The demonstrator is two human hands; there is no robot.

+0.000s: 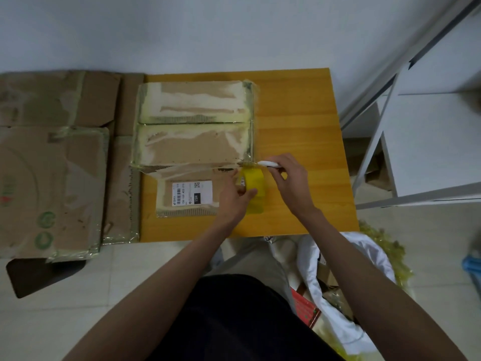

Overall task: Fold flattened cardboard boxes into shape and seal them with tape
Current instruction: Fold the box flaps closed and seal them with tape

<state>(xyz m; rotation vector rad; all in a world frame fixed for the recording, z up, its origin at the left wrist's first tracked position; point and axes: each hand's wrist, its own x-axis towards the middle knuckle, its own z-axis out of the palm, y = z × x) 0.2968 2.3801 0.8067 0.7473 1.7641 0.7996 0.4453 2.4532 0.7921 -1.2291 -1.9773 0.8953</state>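
— On the table (299, 105), what's happening?
— Left hand (234, 196) is gripping the tape roll (253, 188) beside the box (192, 142); right hand (289, 178) is pinching a white cutter (269, 164). Label (192, 193) is reading "15H".

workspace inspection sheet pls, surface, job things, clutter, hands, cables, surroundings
surface: wooden table, orange-brown, against a pale wall.
job's things: cardboard box with old tape on the table; yellow tape roll at its near right corner.
clutter: flattened cardboard left of the table; white bag of scraps on the floor at right.
grippers: left hand grips the tape roll; right hand holds a white tool at the tape.
cables: nothing seen.
surroundings: white shelf frame at right; tiled floor.
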